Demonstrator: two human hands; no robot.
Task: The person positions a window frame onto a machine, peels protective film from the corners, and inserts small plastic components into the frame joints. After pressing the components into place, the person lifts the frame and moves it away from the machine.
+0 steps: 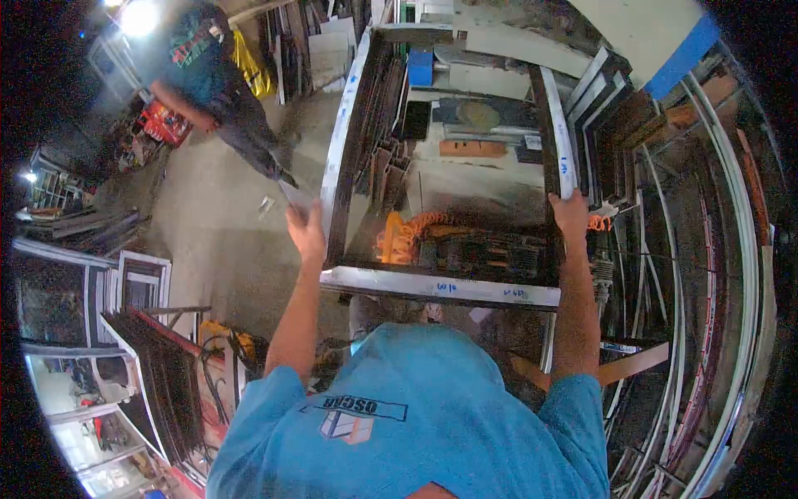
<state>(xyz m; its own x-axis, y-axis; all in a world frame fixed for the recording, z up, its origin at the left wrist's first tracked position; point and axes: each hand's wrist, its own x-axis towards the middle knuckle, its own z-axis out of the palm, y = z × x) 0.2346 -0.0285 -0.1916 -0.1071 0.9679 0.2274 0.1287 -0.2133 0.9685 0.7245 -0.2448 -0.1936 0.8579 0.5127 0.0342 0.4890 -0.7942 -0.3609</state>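
Note:
A large rectangular frame [440, 288], dark inside with white film and blue handwriting on its outer faces, is in front of me. My right hand [569, 218] is closed round its right side bar. At the left side bar, my left hand [307, 233] has its thumb and fingers raised and apart, close against the bar's outer face; a pale flat piece [299, 196] shows just above the fingertips. Whether my left palm touches the bar is hard to tell.
Through the frame show an orange coiled hose [399, 237], a blue box [421, 66] and stacked profiles. A person [208, 75] stands at the upper left. More frames [603, 116] lean at the right, beside long profiles [740, 249]. Dark panels [154, 374] stand lower left.

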